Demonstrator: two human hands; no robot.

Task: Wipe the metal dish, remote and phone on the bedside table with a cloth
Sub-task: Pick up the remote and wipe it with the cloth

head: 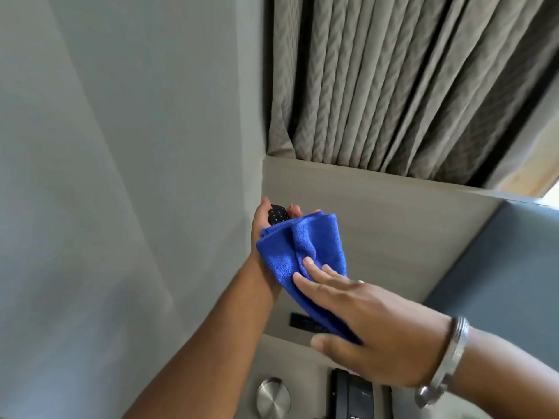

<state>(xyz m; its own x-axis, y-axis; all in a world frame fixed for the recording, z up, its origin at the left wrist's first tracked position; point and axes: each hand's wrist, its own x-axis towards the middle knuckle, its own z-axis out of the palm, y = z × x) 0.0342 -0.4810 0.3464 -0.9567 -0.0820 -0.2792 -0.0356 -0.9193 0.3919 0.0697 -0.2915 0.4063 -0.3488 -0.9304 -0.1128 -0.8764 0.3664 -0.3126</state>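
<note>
My left hand [262, 234] is raised in front of the wall panel and grips a black remote [278, 215], whose buttoned top end sticks out above a blue cloth [305, 255]. The cloth is draped over the rest of the remote. My right hand [369, 331] presses its flat fingers on the cloth, with the thumb under the cloth's lower edge. Below, on the bedside table [308, 358], a round metal dish [273, 398] lies at the bottom edge of the view. Beside it to the right sits a black phone [352, 396], partly covered by my right hand.
A grey wall fills the left. Pleated beige curtains [393, 86] hang behind a wooden headboard panel [393, 225]. A dark switch strip [302, 323] is set low in that panel. A grey padded surface [514, 267] stands at the right.
</note>
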